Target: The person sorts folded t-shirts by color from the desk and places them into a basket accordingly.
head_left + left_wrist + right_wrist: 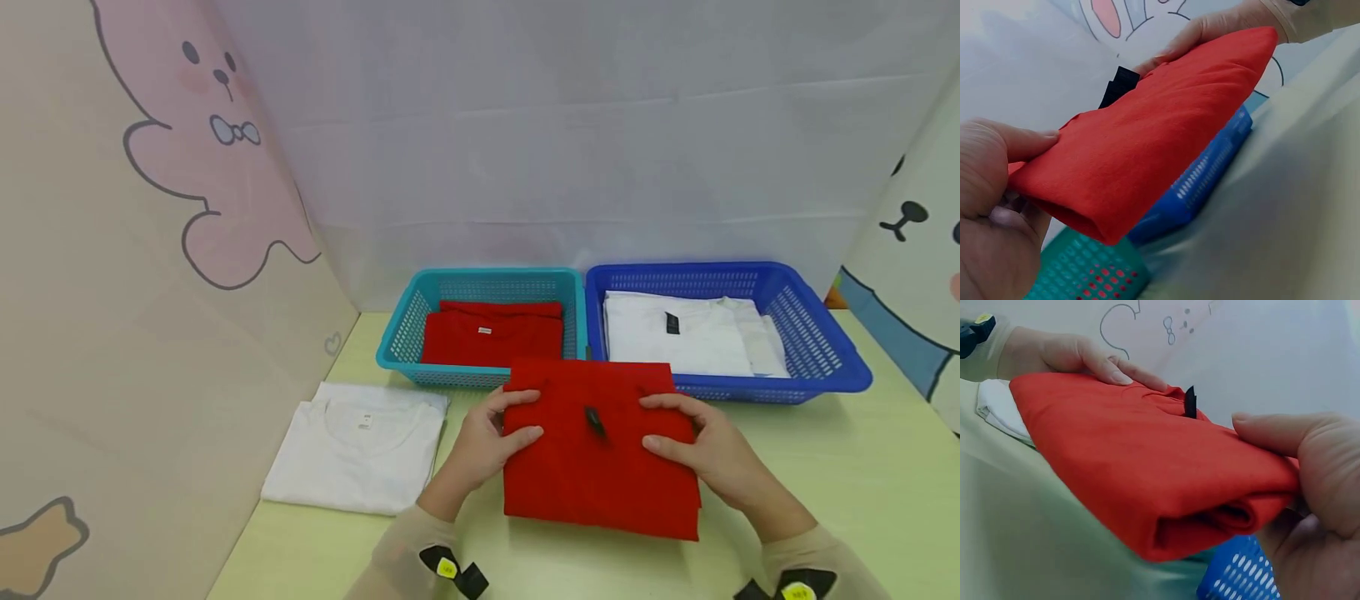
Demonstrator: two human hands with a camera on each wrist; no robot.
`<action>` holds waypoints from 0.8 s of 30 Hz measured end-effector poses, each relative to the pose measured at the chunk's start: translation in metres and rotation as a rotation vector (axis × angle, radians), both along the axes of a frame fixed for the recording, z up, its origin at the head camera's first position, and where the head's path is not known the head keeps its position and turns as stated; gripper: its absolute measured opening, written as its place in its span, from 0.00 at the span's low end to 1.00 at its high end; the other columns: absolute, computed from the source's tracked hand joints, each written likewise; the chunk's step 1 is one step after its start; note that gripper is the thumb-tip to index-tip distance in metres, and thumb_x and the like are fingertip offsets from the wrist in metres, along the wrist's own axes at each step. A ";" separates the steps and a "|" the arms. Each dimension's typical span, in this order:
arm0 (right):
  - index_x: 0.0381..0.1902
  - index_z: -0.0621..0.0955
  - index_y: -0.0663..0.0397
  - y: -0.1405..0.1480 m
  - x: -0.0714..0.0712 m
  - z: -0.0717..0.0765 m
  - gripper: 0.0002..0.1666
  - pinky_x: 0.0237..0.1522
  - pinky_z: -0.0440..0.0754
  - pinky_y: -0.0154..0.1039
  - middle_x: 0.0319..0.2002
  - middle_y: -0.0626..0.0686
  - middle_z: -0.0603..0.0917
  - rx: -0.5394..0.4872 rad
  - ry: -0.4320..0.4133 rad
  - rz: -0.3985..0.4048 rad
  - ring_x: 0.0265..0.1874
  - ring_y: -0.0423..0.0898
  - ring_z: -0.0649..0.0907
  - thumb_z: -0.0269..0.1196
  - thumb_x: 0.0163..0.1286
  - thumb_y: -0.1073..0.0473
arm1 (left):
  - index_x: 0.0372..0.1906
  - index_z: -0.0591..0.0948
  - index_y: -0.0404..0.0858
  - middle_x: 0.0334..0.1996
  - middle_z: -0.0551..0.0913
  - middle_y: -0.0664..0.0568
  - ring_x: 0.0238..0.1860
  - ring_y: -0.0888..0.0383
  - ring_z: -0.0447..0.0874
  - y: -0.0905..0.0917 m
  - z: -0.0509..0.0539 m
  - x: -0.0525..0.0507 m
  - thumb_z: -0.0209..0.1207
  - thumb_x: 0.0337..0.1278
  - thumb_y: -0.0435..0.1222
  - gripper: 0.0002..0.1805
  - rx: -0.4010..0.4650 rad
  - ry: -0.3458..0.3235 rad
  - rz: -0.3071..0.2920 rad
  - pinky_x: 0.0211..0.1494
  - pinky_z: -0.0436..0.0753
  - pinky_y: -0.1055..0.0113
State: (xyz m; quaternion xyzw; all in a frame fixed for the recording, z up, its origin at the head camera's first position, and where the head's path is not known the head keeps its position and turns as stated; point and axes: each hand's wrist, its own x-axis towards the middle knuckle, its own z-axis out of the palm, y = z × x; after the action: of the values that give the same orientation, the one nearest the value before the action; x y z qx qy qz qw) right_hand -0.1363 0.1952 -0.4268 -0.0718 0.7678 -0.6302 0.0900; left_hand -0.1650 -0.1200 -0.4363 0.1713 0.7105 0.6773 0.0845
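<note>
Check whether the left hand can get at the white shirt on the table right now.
Probably not: the left hand grips the folded red shirt. Once freed, nothing visible blocks the white shirt to its left.

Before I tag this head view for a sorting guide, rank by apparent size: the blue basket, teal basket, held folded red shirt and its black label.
1. Blue basket and folded red shirt: too alike to rank; the shirt is nearer the camera.
2. Teal basket.
3. Black label, clearly smallest.
</note>
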 end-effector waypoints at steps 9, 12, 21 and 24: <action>0.62 0.72 0.51 -0.024 -0.033 0.029 0.34 0.40 0.84 0.45 0.59 0.63 0.71 0.003 0.051 -0.007 0.50 0.59 0.78 0.70 0.60 0.51 | 0.59 0.80 0.49 0.65 0.68 0.53 0.70 0.53 0.55 -0.022 0.034 -0.037 0.67 0.55 0.37 0.24 -0.047 0.055 0.041 0.52 0.81 0.59; 0.63 0.72 0.51 -0.036 -0.052 0.034 0.35 0.41 0.84 0.46 0.60 0.62 0.70 -0.041 0.042 0.003 0.52 0.61 0.76 0.70 0.60 0.51 | 0.59 0.80 0.50 0.65 0.67 0.55 0.68 0.52 0.59 -0.032 0.042 -0.053 0.67 0.55 0.37 0.24 -0.059 0.050 0.058 0.50 0.82 0.59; 0.63 0.73 0.45 -0.070 -0.114 0.046 0.35 0.44 0.83 0.49 0.62 0.57 0.69 -0.150 0.009 0.018 0.51 0.58 0.78 0.72 0.58 0.51 | 0.63 0.76 0.47 0.62 0.70 0.49 0.59 0.46 0.71 -0.059 0.068 -0.103 0.65 0.57 0.36 0.26 -0.004 -0.042 0.066 0.50 0.82 0.55; 0.64 0.73 0.44 -0.079 -0.130 0.049 0.36 0.46 0.83 0.48 0.63 0.56 0.68 -0.166 -0.001 0.022 0.53 0.57 0.77 0.71 0.59 0.52 | 0.62 0.76 0.49 0.63 0.69 0.51 0.61 0.48 0.69 -0.066 0.073 -0.119 0.66 0.57 0.37 0.27 -0.029 -0.075 0.089 0.52 0.81 0.56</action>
State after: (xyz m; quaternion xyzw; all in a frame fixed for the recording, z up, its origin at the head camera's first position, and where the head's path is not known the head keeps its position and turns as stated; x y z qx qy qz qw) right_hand -0.2661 0.1161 -0.3777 -0.0872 0.7120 -0.6907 0.0914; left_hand -0.2835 -0.1860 -0.3632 0.1129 0.7236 0.6758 0.0834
